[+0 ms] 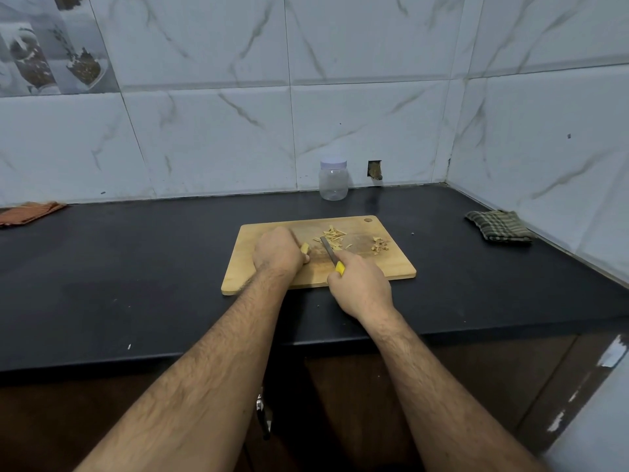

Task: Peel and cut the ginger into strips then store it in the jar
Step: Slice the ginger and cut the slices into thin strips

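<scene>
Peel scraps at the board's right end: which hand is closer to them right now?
Right. The right hand, gripping the knife, sits just below-left of the peel scraps. The left hand, holding the ginger piece, is farther left across the cutting board.

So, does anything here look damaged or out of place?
Yes: the white marble-patterned wall tile has a small broken hole just right of the clear plastic jar. A few pale crumbs lie on the black countertop.

The scene is lit softly and evenly. Glare is seen on the shiny wall tiles (340, 97). Straight lines are bent near the edges.
</scene>
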Demonstrator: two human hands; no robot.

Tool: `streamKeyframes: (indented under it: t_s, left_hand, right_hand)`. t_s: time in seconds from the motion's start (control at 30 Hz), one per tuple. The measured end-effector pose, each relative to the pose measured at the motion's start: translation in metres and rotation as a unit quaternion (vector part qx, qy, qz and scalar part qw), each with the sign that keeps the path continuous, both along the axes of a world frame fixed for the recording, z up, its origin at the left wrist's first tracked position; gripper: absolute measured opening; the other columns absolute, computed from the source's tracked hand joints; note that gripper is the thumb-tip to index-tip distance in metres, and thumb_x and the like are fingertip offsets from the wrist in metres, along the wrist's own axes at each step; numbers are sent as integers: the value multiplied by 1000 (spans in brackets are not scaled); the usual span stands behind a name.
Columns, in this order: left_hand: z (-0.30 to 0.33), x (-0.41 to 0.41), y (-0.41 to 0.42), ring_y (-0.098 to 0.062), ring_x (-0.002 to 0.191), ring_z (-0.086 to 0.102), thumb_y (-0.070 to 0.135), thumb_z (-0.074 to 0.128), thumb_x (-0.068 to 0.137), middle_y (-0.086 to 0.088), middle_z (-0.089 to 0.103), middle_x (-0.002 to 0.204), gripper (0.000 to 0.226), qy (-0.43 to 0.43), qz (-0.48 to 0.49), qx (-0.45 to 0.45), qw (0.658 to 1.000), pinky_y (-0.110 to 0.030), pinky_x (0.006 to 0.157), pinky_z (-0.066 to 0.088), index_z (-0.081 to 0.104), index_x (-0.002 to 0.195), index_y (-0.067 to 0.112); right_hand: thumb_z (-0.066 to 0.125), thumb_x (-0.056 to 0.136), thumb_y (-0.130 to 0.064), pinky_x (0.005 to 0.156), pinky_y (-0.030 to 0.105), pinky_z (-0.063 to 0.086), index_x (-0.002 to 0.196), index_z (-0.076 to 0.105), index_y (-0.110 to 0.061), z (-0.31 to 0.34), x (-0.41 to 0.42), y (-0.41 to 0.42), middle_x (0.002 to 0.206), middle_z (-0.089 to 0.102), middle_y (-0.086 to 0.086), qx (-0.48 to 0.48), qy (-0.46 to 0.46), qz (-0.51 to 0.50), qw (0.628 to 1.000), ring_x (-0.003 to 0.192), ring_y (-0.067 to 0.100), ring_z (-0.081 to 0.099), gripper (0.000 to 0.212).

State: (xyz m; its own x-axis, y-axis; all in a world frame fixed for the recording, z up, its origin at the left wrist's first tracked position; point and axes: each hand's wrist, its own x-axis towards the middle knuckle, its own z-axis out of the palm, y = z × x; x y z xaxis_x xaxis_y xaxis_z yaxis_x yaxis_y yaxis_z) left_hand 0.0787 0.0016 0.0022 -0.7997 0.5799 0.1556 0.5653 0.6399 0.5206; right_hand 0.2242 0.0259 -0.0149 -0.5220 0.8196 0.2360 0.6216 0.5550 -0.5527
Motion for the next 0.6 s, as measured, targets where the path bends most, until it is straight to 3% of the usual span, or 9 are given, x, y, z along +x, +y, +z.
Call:
streamKeyframes:
  t_s: [0.23,0.33,0.5,0.6]
  left_hand:
    - [1,-2,-1,-18,94,64,38,83,78,1,70,94,26,-32,-9,13,999,-31,74,51,66,89,21]
    - [2,-3,-1,-13,80,62,36,80,82,5,66,78,25,-56,-23,38,997,-26,63,45,60,74,23]
    - [3,5,3,-13,52,56,24,76,87,-2,67,68,29,-200,-52,80,975,-27,65,51,55,68,18]
    - [1,13,4,-14,49,59,16,74,89,-7,69,68,25,-264,-55,76,960,-27,65,56,56,71,13]
  right_hand:
    - [50,94,-22,71,30,42,140,54,-25,1,1,-1,122,65,0,-2,0,1,1000,108,22,60,46]
    - [50,94,-21,72,30,43,139,54,-25,1,1,-1,122,65,1,-8,0,3,1000,107,22,60,45]
    - [50,92,-13,85,34,49,146,47,-28,7,7,-1,129,63,3,-34,3,27,999,115,26,57,56]
    - [51,88,-9,89,35,51,140,54,-30,11,12,2,126,64,2,-41,-10,32,999,112,26,58,55]
